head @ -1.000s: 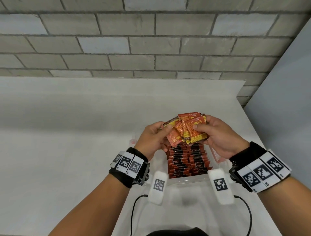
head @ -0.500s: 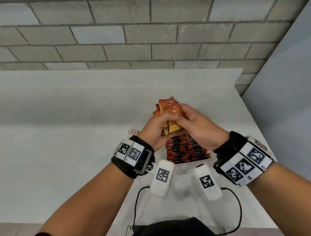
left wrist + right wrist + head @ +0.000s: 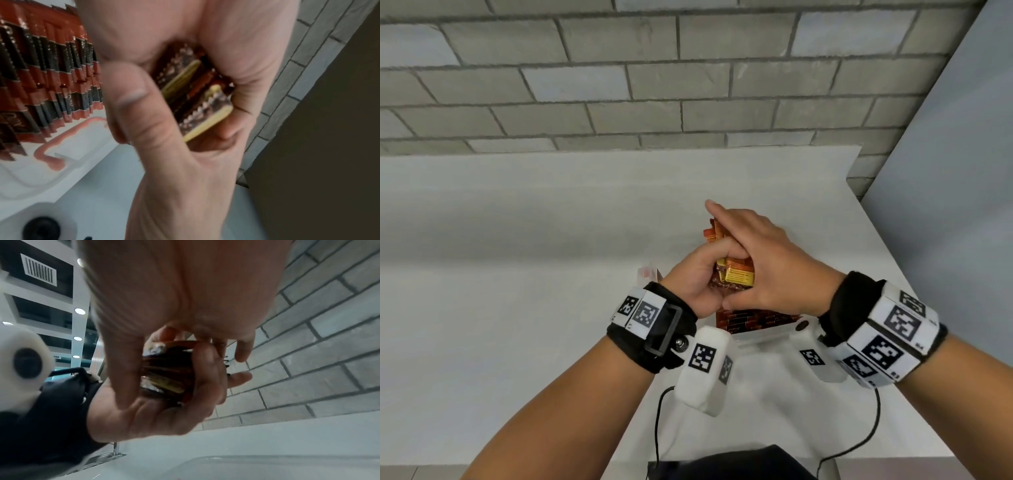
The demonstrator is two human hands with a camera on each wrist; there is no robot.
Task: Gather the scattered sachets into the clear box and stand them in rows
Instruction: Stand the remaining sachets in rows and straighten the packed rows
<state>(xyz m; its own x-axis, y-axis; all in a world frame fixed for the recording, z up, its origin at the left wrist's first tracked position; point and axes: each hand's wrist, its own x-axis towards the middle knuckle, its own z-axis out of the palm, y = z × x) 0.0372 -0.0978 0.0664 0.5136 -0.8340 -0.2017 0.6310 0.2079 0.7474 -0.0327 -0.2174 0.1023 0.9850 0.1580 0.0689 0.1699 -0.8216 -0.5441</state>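
A bundle of orange and yellow sachets (image 3: pixel 736 277) is held upright just above the clear box (image 3: pixel 760 337). My left hand (image 3: pixel 709 267) grips the bundle from the left, thumb across its near face. My right hand (image 3: pixel 756 253) lies flat against the bundle's right side with its fingers straight. In the left wrist view the bundle's crimped ends (image 3: pixel 195 97) show between thumb and fingers. The right wrist view shows the bundle (image 3: pixel 164 378) from below. Red and black sachets (image 3: pixel 753 318) stand in rows inside the box, mostly hidden by my hands.
The box sits near the right edge of a white table (image 3: pixel 517 274). A grey brick wall (image 3: pixel 688 85) runs behind and a grey panel (image 3: pixel 945 205) stands at the right. Two black cables (image 3: pixel 659 428) hang over the table's near edge.
The fanned sachets have been squeezed into one tight upright bundle. My right hand has gone from pinching them to lying flat along their side.
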